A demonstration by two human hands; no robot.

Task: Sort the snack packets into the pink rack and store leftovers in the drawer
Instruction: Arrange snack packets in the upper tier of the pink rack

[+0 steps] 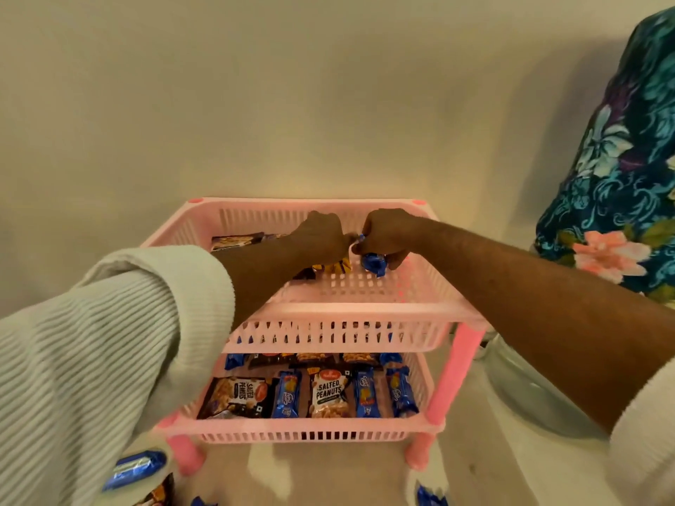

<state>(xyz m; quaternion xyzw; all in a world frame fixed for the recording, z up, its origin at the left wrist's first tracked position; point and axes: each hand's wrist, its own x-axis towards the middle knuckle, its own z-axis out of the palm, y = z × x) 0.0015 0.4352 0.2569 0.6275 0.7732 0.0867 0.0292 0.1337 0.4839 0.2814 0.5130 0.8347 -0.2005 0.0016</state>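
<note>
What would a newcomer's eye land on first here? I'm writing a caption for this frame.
The two-tier pink slatted plastic rack against the cream wall, with the left hand and right hand meeting over its top tray, the right gripping a shiny blue biscuit packet. Next, the lower tray's row of salted peanut packets and blue packets.

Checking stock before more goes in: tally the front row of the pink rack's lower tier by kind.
Salted peanuts packets: 2
Blue packets: 3
Total: 5
The back row is partly hidden under the upper tier, so it is not counted.
</note>
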